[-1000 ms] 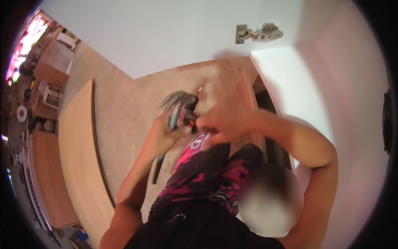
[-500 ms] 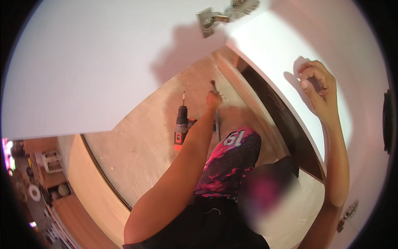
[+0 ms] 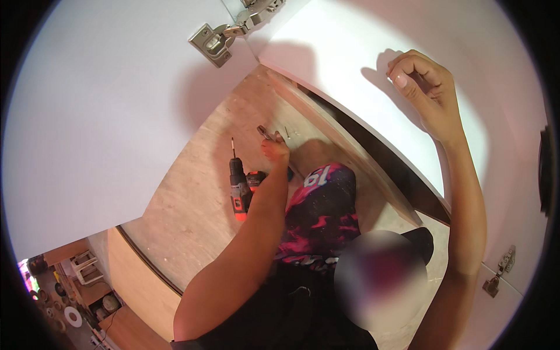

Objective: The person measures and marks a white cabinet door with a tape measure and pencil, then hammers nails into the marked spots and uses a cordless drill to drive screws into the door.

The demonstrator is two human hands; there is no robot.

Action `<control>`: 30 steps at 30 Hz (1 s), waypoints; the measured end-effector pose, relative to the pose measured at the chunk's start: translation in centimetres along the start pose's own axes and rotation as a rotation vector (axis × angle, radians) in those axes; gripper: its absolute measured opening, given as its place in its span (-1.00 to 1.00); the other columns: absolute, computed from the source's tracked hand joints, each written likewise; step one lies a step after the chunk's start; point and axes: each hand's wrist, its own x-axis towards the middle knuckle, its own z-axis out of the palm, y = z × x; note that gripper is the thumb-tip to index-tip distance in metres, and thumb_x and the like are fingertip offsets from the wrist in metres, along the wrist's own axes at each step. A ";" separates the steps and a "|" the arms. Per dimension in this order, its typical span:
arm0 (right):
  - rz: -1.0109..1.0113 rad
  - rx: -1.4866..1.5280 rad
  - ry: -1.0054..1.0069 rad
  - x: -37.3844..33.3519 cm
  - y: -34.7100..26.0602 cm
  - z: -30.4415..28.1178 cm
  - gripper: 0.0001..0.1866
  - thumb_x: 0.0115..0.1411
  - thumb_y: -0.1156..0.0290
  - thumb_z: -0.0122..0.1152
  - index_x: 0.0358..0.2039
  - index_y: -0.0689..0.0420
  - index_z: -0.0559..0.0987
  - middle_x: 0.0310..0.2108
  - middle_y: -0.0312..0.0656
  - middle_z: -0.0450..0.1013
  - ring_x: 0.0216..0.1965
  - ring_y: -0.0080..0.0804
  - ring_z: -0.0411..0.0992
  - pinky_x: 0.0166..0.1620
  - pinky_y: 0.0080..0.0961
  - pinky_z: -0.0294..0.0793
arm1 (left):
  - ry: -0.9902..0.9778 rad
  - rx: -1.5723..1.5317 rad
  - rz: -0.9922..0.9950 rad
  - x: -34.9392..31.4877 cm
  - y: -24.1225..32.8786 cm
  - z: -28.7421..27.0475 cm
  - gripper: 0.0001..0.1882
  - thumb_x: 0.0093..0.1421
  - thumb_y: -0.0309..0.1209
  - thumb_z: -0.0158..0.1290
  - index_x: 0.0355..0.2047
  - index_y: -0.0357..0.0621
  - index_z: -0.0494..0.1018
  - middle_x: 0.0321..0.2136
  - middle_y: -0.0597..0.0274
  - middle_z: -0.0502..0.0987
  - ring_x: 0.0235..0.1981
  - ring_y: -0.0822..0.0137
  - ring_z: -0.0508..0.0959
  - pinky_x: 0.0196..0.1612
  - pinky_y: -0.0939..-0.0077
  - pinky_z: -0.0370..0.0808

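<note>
My left hand [image 3: 274, 149] reaches down to the floor, its fingers closed around a metal-headed tool [image 3: 264, 133] that looks like a hammer; a thin shaft shows behind the wrist. Beside that forearm lies a black and orange cordless drill [image 3: 238, 189] with a bit fitted. A few screws [image 3: 287, 133] lie on the floor just past the hand. Up at the right, my right hand [image 3: 431, 93] is against the white cabinet panel [image 3: 344, 52], thumb and fingertips pinched together. Something tiny may be between them; I cannot make it out.
A white door [image 3: 99, 128] fills the left, joined by a metal hinge [image 3: 211, 45]. Another hinge [image 3: 493, 286] sits at the lower right. A wooden board edge [image 3: 344, 151] runs under the cabinet. Shelving and round items [image 3: 73, 315] stand lower left. Something blurred is beside my patterned leg.
The view has shifted, so the hinge and door appear farther left. My left hand has drawn back a little from the screws with the tool in it. The right hand keeps its pinch.
</note>
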 end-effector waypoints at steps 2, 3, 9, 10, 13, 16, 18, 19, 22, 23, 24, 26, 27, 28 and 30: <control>-0.016 0.059 -0.005 -0.2 -0.4 0.0 -0.75 0.24 0.29 0.29 -0.48 0.19 0.53 -0.46 -0.38 0.40 -0.36 -0.62 0.30 -0.22 -0.60 0.28 | -0.078 -0.037 0.110 -0.1 0.0 -2.1 -0.47 0.16 -0.12 0.19 -0.04 -0.26 0.36 -0.08 -0.22 0.40 -0.05 -0.18 0.45 0.01 -0.01 0.40; -0.023 0.090 -0.009 -0.3 -0.7 0.1 -0.75 0.25 0.29 0.29 -0.47 0.18 0.53 -0.46 -0.39 0.40 -0.36 -0.63 0.29 -0.23 -0.60 0.28 | -0.116 -0.054 0.164 -0.1 -0.3 -3.2 -0.46 0.15 -0.14 0.20 -0.02 -0.26 0.36 -0.07 -0.23 0.39 -0.04 -0.17 0.44 0.03 -0.01 0.39; -0.025 -0.010 0.005 -1.4 -1.5 0.4 -0.77 0.27 0.32 0.27 -0.45 0.20 0.55 -0.45 -0.40 0.41 -0.37 -0.64 0.30 -0.22 -0.62 0.31 | -0.170 -0.289 0.976 -3.5 0.6 -18.3 -0.41 0.09 -0.25 0.23 0.09 -0.23 0.35 0.02 -0.20 0.37 0.12 -0.14 0.34 0.12 0.05 0.33; -0.023 0.006 0.000 -1.6 -2.0 0.6 -0.77 0.27 0.32 0.27 -0.45 0.20 0.55 -0.45 -0.40 0.42 -0.37 -0.64 0.30 -0.23 -0.62 0.31 | -0.110 -0.171 0.969 -4.2 0.3 -22.8 -0.42 0.09 -0.25 0.23 0.07 -0.24 0.36 0.04 -0.20 0.36 0.14 -0.14 0.32 0.14 0.06 0.32; -0.033 0.070 -0.008 -1.3 -3.7 1.4 -0.76 0.26 0.32 0.28 -0.45 0.20 0.55 -0.45 -0.40 0.43 -0.38 -0.65 0.31 -0.24 -0.62 0.32 | 0.070 -0.026 0.871 -1.7 -3.7 -29.9 -0.42 0.08 -0.25 0.26 0.04 -0.27 0.37 0.00 -0.16 0.41 0.07 -0.07 0.42 0.11 0.09 0.35; -0.049 0.023 0.000 -0.8 -4.8 1.9 -0.75 0.24 0.31 0.30 -0.48 0.22 0.54 -0.47 -0.37 0.43 -0.40 -0.64 0.31 -0.29 -0.60 0.33 | -0.493 -0.131 0.346 1.7 -7.9 -30.7 -0.36 0.08 -0.19 0.29 0.06 -0.30 0.36 -0.13 -0.04 0.50 -0.07 0.10 0.53 0.02 0.17 0.44; -0.078 -0.146 0.016 -0.7 -5.5 2.1 -0.73 0.21 0.31 0.32 -0.50 0.23 0.54 -0.49 -0.35 0.42 -0.43 -0.64 0.30 -0.32 -0.60 0.33 | -0.818 -0.356 0.275 4.5 -9.8 -30.5 -0.37 0.13 -0.13 0.24 0.08 -0.29 0.35 -0.19 0.04 0.53 -0.16 0.21 0.56 -0.07 0.25 0.50; -0.080 -0.170 0.037 -0.8 -5.6 2.0 -0.73 0.17 0.29 0.36 -0.51 0.23 0.57 -0.52 -0.29 0.45 -0.46 -0.59 0.34 -0.36 -0.57 0.34 | -0.990 -0.458 0.240 5.3 -10.5 -30.1 -0.37 0.16 -0.10 0.22 0.08 -0.29 0.35 -0.22 0.08 0.54 -0.21 0.27 0.58 -0.11 0.28 0.53; -0.168 -0.086 0.082 -1.7 -4.7 1.4 -0.72 0.14 0.26 0.38 -0.54 0.20 0.59 -0.55 -0.22 0.47 -0.48 -0.54 0.38 -0.37 -0.54 0.35 | -1.091 -0.864 -0.059 5.1 -12.0 -28.3 -0.56 0.24 -0.01 0.09 -0.17 -0.17 0.45 -0.44 0.24 0.52 -0.49 0.43 0.55 -0.44 0.50 0.51; -0.172 -0.122 0.092 -1.9 -4.2 1.3 -0.71 0.12 0.23 0.39 -0.55 0.18 0.60 -0.57 -0.20 0.46 -0.49 -0.48 0.39 -0.39 -0.50 0.36 | -1.235 -0.910 -0.155 6.9 -13.3 -28.1 -0.61 0.27 0.00 0.05 -0.31 -0.09 0.43 -0.57 0.33 0.45 -0.63 0.47 0.44 -0.59 0.56 0.38; -0.184 -0.167 0.094 -1.5 -4.3 1.6 -0.70 0.10 0.20 0.40 -0.57 0.17 0.60 -0.60 -0.17 0.46 -0.51 -0.42 0.40 -0.40 -0.46 0.36 | -1.384 -0.955 -0.256 8.1 -14.7 -27.9 -0.61 0.29 0.02 0.00 -0.46 -0.01 0.41 -0.70 0.42 0.37 -0.77 0.51 0.34 -0.73 0.63 0.25; -0.309 -0.260 0.061 -0.2 -6.4 3.2 -0.75 0.09 0.25 0.41 -0.55 0.14 0.61 -0.61 -0.20 0.44 -0.53 -0.39 0.37 -0.43 -0.44 0.34 | -1.597 -1.144 -0.113 10.1 -17.6 -27.7 -0.61 0.28 0.04 -0.01 -0.41 -0.01 0.45 -0.66 0.41 0.39 -0.72 0.51 0.35 -0.71 0.63 0.24; -0.379 -0.281 0.098 0.3 -5.1 3.5 -0.71 0.05 0.19 0.43 -0.57 0.14 0.61 -0.61 -0.15 0.45 -0.54 -0.27 0.40 -0.44 -0.35 0.35 | -0.993 -1.072 -0.107 6.5 -15.3 -27.7 -0.54 0.28 0.01 0.00 -0.03 -0.09 0.46 -0.31 0.30 0.52 -0.37 0.42 0.52 -0.44 0.51 0.49; -0.343 -0.343 0.126 0.2 -5.5 2.9 -0.69 0.04 0.15 0.42 -0.59 0.13 0.61 -0.61 -0.12 0.45 -0.53 -0.20 0.41 -0.44 -0.30 0.36 | -1.065 -1.014 -0.074 7.7 -15.1 -27.2 -0.42 0.29 -0.03 -0.01 0.23 -0.04 0.30 -0.04 0.29 0.45 -0.09 0.34 0.49 -0.15 0.38 0.54; -0.261 -0.303 0.160 -1.1 -7.1 2.0 -0.60 0.02 0.09 0.41 -0.66 0.15 0.54 -0.65 -0.10 0.41 -0.56 -0.14 0.40 -0.44 -0.28 0.36 | -1.212 -1.048 0.031 5.1 -11.5 -28.4 -0.45 0.33 0.11 -0.10 0.08 -0.03 0.39 -0.17 0.37 0.49 -0.24 0.38 0.52 -0.19 0.43 0.54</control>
